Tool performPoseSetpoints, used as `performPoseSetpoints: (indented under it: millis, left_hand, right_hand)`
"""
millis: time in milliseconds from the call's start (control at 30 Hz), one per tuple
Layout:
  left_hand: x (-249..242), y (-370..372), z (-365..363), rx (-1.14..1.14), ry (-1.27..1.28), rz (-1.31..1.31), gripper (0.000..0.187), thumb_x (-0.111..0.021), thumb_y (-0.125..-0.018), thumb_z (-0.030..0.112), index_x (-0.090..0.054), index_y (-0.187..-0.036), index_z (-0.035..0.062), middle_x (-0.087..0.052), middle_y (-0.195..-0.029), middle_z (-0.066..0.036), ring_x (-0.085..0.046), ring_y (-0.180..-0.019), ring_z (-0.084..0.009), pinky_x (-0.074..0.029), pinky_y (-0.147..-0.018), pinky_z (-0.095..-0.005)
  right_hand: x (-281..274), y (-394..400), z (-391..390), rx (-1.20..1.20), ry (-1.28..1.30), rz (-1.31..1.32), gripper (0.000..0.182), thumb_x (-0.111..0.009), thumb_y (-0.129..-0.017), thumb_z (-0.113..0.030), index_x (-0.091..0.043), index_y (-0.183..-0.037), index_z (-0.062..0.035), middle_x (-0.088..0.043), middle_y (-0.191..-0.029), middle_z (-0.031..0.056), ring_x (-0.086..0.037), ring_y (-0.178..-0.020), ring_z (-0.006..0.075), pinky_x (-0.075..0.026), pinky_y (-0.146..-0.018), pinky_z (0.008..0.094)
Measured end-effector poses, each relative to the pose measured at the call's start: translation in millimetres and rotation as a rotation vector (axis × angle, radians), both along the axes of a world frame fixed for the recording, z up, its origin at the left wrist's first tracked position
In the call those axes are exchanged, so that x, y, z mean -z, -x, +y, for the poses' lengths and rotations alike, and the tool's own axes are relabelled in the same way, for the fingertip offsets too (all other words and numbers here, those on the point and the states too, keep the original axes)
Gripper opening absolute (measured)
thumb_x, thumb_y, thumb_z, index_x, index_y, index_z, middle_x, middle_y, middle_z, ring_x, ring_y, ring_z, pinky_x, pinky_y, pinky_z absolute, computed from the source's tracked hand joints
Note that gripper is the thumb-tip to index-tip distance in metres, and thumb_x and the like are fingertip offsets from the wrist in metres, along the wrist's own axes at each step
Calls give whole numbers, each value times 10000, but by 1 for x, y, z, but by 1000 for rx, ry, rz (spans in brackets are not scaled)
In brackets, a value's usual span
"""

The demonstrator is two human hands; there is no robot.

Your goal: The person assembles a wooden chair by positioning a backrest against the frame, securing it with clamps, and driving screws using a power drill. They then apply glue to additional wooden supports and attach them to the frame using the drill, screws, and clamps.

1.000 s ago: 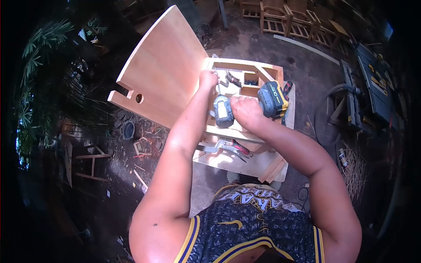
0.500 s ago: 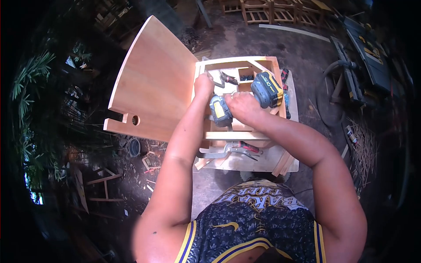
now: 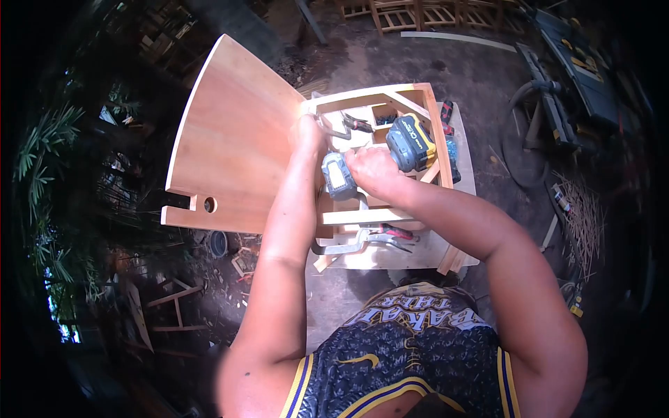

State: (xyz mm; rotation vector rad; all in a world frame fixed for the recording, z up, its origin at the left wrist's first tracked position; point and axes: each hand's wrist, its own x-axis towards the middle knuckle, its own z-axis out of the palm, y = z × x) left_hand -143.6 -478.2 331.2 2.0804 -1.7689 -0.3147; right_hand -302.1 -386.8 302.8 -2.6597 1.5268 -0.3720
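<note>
My right hand (image 3: 375, 172) is wrapped around the grip of a cordless drill (image 3: 339, 175), whose yellow-and-black battery (image 3: 412, 143) points to the upper right. The drill's front end is hidden. At the joint between a wooden frame (image 3: 369, 217) and a broad curved wooden panel (image 3: 233, 132), my left hand (image 3: 309, 134) is curled, its fingertips hidden. Beside it a metal locking clamp (image 3: 343, 132) reaches into the frame. Another locking clamp (image 3: 348, 245), with red on its handle, sits at the frame's near side.
Beneath the frame is a pale board (image 3: 463, 209); a red-and-black tool (image 3: 447, 117) lies at its right. Inside the frame is a small compartment (image 3: 384, 115) of dark pieces. A bucket (image 3: 221, 243) and wood scraps are on the left floor, a hose (image 3: 512, 150) on the right.
The view has shifted slightly. My left hand has moved a little left, closer to the panel's edge, and the drill in my right hand appears slightly further left.
</note>
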Motion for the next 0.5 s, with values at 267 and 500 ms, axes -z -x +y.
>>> performPoseSetpoints:
  millis: [267, 500]
  left_hand:
    - [50, -19, -66, 227, 112, -482, 365, -578, -876, 247, -620, -1163, 26, -563, -1228, -180, -542, -1121, -340, -455, -956, -412]
    - [34, -23, -62, 338, -13, -424, 352, -539, -863, 135, -613, -1182, 7, -538, -1280, -149, -504, -1172, -322, -440, -986, -377]
  right_hand:
    - [43, -1, -6, -2, 50, -59, 195, -600, -800, -121, -581, -962, -16, -665, -853, 137, -677, -783, 261, -533, -702, 365]
    - [42, 0, -4, 35, -4, -132, 180, -553, -827, -101, -585, -981, -13, -661, -874, 146, -671, -822, 261, -520, -733, 368]
